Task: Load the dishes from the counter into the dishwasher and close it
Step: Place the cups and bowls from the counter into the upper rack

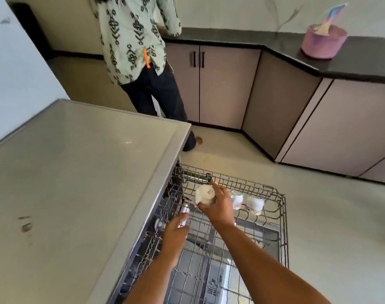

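Grey steel dishwasher top fills the left; pulled-out wire upper rack sits beside it over the open door. Second person in a patterned shirt stands at the black counter, pink bowl on it. Right hand grips a white ceramic cup over the rack's far end, two more white cups just beside. Left hand holds a small white-and-metal item, blurred, at the rack's left edge.

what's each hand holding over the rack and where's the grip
The right hand grips a white cup around its side. The left hand holds a small cup; the grip there cannot be told.
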